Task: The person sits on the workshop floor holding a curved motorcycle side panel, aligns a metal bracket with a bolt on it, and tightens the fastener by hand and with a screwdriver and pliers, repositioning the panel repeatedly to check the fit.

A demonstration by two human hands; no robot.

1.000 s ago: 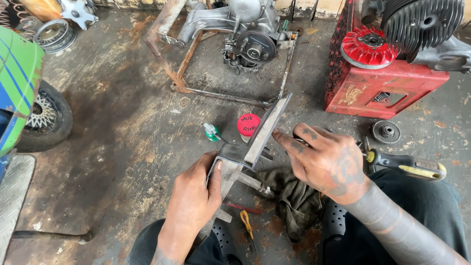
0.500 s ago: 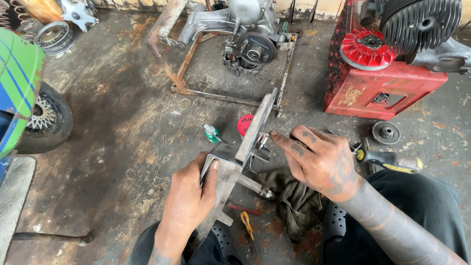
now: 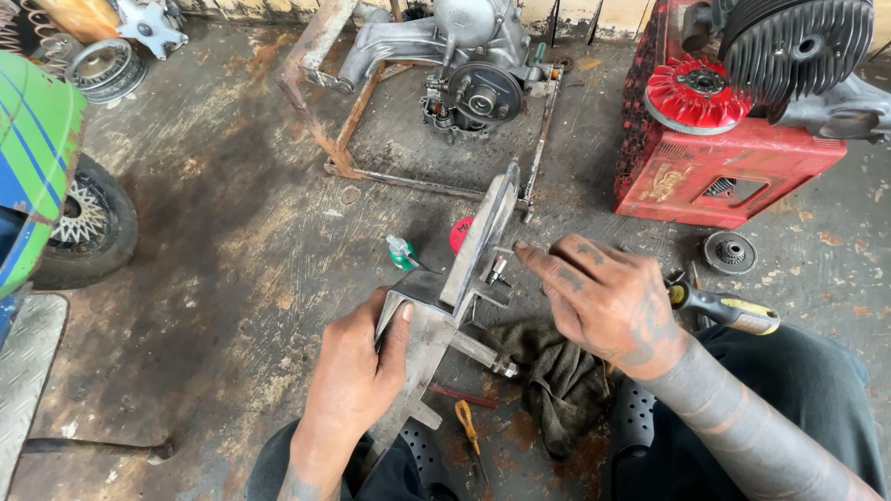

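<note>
My left hand (image 3: pixel 357 371) grips the lower end of a grey metal bracket assembly (image 3: pixel 444 306) that stands on the concrete floor between my knees. A flat metal plate (image 3: pixel 484 234) on it is tipped up on edge, pointing away from me. My right hand (image 3: pixel 603 297) is just right of the plate, fingers spread, its fingertips touching a small bolt or fitting (image 3: pixel 501 264) on the plate's side. Behind the plate a red cap (image 3: pixel 459 234) is partly hidden. A small green-and-white bottle (image 3: pixel 401 251) lies to the left.
A dirty rag (image 3: pixel 548 371), a yellow-handled screwdriver (image 3: pixel 729 311) and yellow pliers (image 3: pixel 467 425) lie near my legs. A red crate with an engine (image 3: pixel 733 158) stands right, an engine on a rusty frame (image 3: pixel 464 83) ahead, a small gear (image 3: pixel 729 251) nearby, a wheel (image 3: pixel 79 227) left.
The plate has been tipped up from slanting to nearly on edge. My right hand has moved in closer, its fingertips now at the fitting on the plate. My left hand keeps its grip.
</note>
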